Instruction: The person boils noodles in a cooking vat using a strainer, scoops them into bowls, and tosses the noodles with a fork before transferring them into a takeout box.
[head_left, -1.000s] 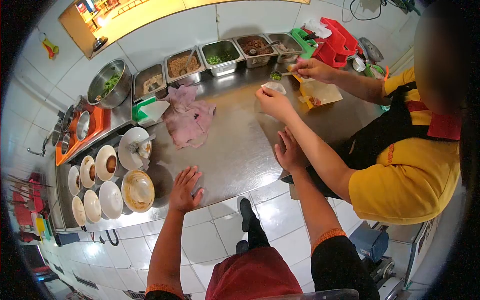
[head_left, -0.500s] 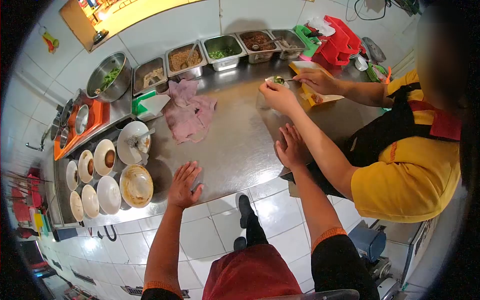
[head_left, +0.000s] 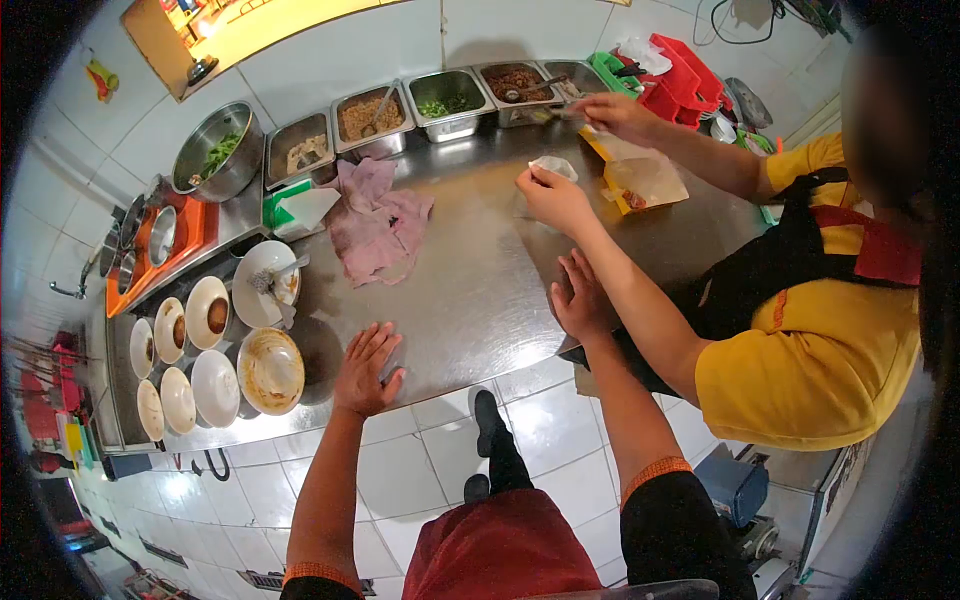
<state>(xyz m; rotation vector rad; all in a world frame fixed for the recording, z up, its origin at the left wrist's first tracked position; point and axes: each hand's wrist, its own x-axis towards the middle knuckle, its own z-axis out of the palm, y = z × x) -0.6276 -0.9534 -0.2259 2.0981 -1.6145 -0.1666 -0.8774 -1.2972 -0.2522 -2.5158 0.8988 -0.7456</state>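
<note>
My left hand (head_left: 369, 371) lies open and flat on the front edge of the steel counter (head_left: 450, 270), fingers spread, holding nothing. Further right, my right hand (head_left: 580, 295) also rests open at the counter edge, close beneath a co-worker's forearm. A pink cloth (head_left: 378, 222) lies crumpled on the counter beyond my left hand. Just left of that hand sits a stained bowl (head_left: 271, 371). The co-worker's one hand holds a small clear bag (head_left: 553, 168); their other hand holds a spoon near the rear trays.
Along the wall stand metal trays of food (head_left: 447, 105) and a steel bowl of greens (head_left: 219, 150). Several bowls (head_left: 215, 388) fill the left end. A yellow box (head_left: 640, 185) and red baskets (head_left: 684, 85) are at the right. The co-worker in yellow (head_left: 800, 370) stands close on my right.
The co-worker's spoon hand has moved up and away from the small bag towards the rear trays. My hands have stayed in place.
</note>
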